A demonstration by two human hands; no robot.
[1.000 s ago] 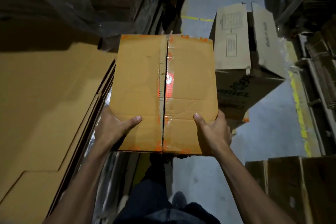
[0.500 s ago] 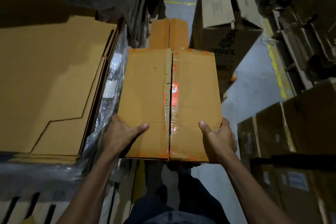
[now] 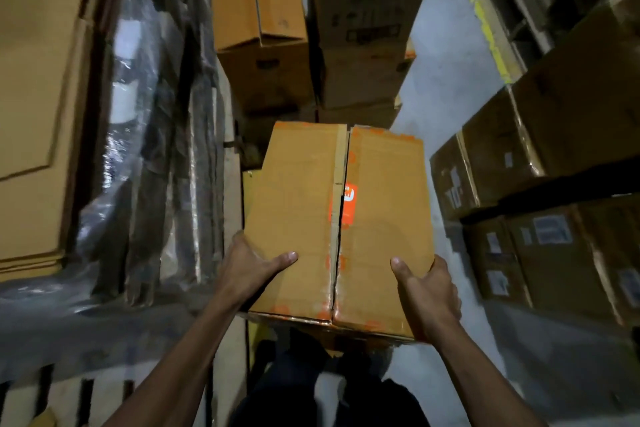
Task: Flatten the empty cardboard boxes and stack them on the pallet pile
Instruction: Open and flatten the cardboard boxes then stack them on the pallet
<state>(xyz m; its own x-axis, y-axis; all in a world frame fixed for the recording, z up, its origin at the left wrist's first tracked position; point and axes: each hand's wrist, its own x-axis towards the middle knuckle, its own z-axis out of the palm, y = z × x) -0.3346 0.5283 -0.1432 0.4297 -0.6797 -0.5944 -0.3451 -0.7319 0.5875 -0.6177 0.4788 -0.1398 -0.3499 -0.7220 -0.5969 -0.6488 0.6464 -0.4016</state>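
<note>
Left hand (image 3: 250, 265) and right hand (image 3: 426, 291) grip tan, orange-taped cardboard box (image 3: 341, 218) by its near edge (still unflattened); flattened brown sheets (image 3: 34, 97) already piled; stacking remains.

The box (image 3: 304, 218) is matt brown cardboard with glossy, wrinkled clear tape along its seam. Left of it, flattened matt cardboard sheets (image 3: 31, 97) sit beside shiny crinkled plastic wrap (image 3: 138, 149). The floor (image 3: 446, 80) looks smooth grey concrete.

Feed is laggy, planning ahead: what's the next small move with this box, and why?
Probably split the top seam. The box is not yet flattened; its flaps meet at a cut seam, and both hands, left and right, grip its near corners.
</note>
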